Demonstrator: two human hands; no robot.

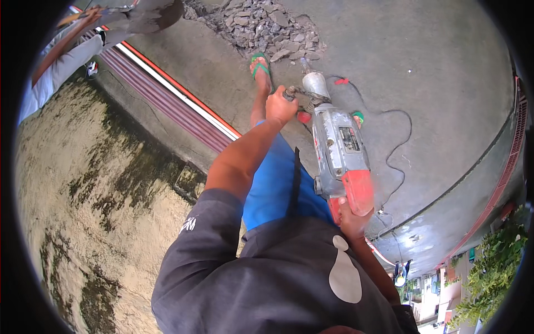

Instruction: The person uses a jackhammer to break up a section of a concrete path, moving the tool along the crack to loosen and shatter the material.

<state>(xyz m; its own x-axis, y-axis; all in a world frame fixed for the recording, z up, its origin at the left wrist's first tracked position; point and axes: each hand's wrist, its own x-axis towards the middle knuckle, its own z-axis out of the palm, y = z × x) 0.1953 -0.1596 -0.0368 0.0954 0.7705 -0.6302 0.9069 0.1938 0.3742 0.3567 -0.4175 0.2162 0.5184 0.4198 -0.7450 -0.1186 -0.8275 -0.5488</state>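
A grey demolition hammer (334, 133) is in both my hands, its nose pointing away from me. My left hand (282, 106) is closed around the side handle near the nose. At the back end, my right hand (354, 221) wraps the red rear handle (359, 189); some of its fingers are hidden. The short chisel bit (305, 65) reaches the concrete floor beside a patch of broken concrete chunks (267, 30); I cannot tell whether its tip touches. My foot in a green flip-flop (260, 65) stands left of the nose, at the rubble's edge.
A black cable (411, 129) snakes over the floor on the right. Red, white and maroon pipes (172, 92) run along the stained wall (94, 183) at left. Another person's arm (61, 53) holds a wooden-handled tool at the upper left. Green plants (495, 267) are at lower right.
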